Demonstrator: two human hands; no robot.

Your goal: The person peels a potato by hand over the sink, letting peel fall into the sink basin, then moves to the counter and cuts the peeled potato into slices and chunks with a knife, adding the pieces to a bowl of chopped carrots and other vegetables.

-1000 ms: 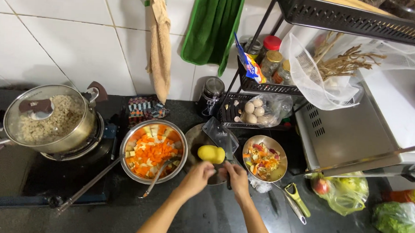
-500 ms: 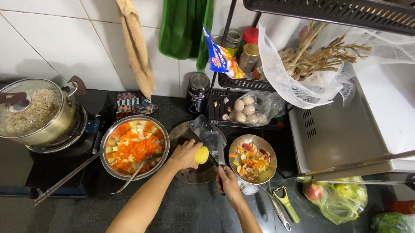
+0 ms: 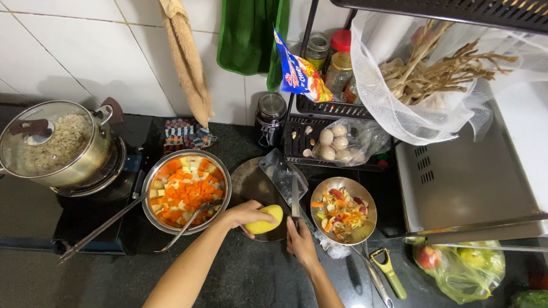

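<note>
My left hand point(image 3: 243, 215) grips a peeled yellow potato point(image 3: 265, 220) and holds it down on the near edge of a dark round cutting board point(image 3: 251, 185). My right hand point(image 3: 299, 241) is closed on the handle of a broad cleaver point(image 3: 283, 176), whose blade lies over the board just right of the potato. A metal pan point(image 3: 153, 211) of chopped orange and pale vegetables, with a spoon resting in it, sits left of the board. A metal bowl point(image 3: 369, 224) of vegetable peelings sits to the right.
A lidded pot point(image 3: 55, 147) stands on a stove at the left. A green-handled peeler point(image 3: 389, 273) lies by the peelings bowl. Behind are a dark jar point(image 3: 270, 116), a black rack with a bag of garlic point(image 3: 337, 140), and bagged produce point(image 3: 458, 268) at the right.
My left hand brought the potato down from above the board to its near edge. My right hand has taken hold of the cleaver. The view shifted left and down slightly.
</note>
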